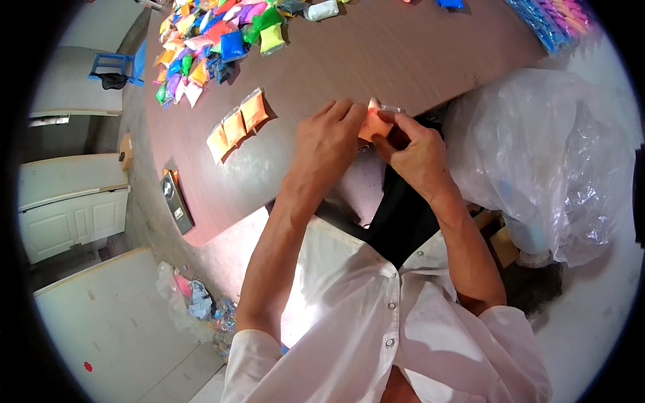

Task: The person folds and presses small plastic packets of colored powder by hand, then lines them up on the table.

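Between my two hands, just over the table's near edge, is a small orange packet (pixel 373 125) with a clear plastic margin. My left hand (pixel 329 134) has its fingers bent onto the packet's left side. On the other side, my right hand (pixel 415 151) pinches it between thumb and fingers. To the left on the brown table (pixel 322 60) lies a joined strip of orange packets (pixel 234 127), flat and slightly tilted. What exactly the left fingertips grip is partly hidden behind the knuckles.
Many colourful packets (pixel 215 40) are heaped at the table's far left. A dark phone-like device (pixel 177 205) lies near the left edge. Blue and pink bundles (pixel 547 23) sit at the far right corner. A big clear plastic bag (pixel 544 154) bulges beside the table at right.
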A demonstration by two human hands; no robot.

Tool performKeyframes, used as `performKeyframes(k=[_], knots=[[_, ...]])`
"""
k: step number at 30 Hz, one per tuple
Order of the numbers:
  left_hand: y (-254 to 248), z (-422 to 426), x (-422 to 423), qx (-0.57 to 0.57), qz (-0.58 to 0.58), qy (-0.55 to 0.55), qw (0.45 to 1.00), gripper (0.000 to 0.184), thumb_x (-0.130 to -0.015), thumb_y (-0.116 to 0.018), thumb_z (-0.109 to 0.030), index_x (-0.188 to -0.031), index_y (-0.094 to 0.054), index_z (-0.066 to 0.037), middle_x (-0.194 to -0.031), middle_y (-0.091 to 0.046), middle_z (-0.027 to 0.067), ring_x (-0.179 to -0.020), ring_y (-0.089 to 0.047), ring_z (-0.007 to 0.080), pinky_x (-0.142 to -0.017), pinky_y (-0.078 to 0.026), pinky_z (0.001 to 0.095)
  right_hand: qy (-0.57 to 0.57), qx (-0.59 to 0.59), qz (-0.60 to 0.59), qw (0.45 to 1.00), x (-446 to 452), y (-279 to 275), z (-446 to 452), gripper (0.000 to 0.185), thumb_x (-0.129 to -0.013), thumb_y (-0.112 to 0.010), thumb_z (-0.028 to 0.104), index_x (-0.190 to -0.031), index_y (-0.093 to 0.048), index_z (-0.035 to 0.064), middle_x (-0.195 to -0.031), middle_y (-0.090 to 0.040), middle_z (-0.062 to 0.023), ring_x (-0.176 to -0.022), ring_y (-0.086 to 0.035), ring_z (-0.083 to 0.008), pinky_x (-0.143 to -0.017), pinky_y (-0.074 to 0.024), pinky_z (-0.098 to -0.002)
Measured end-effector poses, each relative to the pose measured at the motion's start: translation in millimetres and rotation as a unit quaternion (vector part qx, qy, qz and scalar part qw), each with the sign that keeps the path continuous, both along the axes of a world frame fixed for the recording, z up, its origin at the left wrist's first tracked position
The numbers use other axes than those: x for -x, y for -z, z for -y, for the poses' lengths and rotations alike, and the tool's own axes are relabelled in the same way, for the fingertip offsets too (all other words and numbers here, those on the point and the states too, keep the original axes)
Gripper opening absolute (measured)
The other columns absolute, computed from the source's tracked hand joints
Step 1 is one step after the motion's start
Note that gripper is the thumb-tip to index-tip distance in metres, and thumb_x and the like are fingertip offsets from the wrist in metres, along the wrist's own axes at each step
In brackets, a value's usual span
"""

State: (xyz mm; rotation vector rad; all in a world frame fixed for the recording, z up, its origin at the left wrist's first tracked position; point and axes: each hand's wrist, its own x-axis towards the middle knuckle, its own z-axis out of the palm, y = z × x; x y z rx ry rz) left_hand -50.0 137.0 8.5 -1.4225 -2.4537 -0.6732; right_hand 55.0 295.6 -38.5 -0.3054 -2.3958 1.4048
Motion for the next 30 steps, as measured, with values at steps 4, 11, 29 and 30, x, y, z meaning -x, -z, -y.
performKeyframes(k=[4,11,29,30], knots=[[6.7,6.2,-8.4,0.001,-0.017,0.000,1.000,0.033,-0.071,-0.085,-0.006,-0.100,-0.069,-0.008,-0.091,-0.069,0.0057,-0.085,-0.071,0.0270,-0.069,-0.058,0.0382,0.004,0.022,0.008,1.000,-2.3,-0.2,1.5,0.041,-0.087,-0.084,0.020,-0.125,-0.072,0.0100,-0.103,-0.078,-0.0159,-0.092,-0.078,-0.0337,-0.078,-0.0609,-0.0384],[-1.2,-0.8,0.4,0.036,0.014,-0.013,0.999,0.026,-0.076,-0.075,-0.002,-0.100,-0.066,-0.008,-0.095,-0.067,0.0066,-0.093,-0.070,0.0278,-0.072,-0.058,0.0396,0.011,0.009,0.007,1.000,0.6,-1.2,1.8,0.043,-0.087,-0.084,0.019,-0.127,-0.072,0.0102,-0.103,-0.078,-0.0140,-0.092,-0.078,-0.0333,-0.078,-0.0610,-0.0379],[8.3,5.3,-5.4,0.011,0.025,-0.011,1.000,0.026,-0.075,-0.076,-0.003,-0.099,-0.065,-0.007,-0.092,-0.065,0.0074,-0.093,-0.069,0.0289,-0.071,-0.058,0.0390,-0.004,0.015,0.005,1.000,-1.2,1.6,2.9,0.041,-0.088,-0.082,0.018,-0.127,-0.071,0.0101,-0.107,-0.078,-0.0161,-0.099,-0.077,-0.0326,-0.083,-0.0615,-0.0370],[9.8,1.0,-1.0,0.015,0.011,-0.010,1.000,0.031,-0.072,-0.081,-0.005,-0.100,-0.067,-0.008,-0.093,-0.067,0.0068,-0.090,-0.070,0.0287,-0.072,-0.058,0.0385,-0.006,0.013,0.002,1.000,-0.2,0.8,3.1,0.041,-0.088,-0.082,0.018,-0.127,-0.071,0.0101,-0.107,-0.078,-0.0161,-0.099,-0.077,-0.0326,-0.083,-0.0615,-0.0370]])
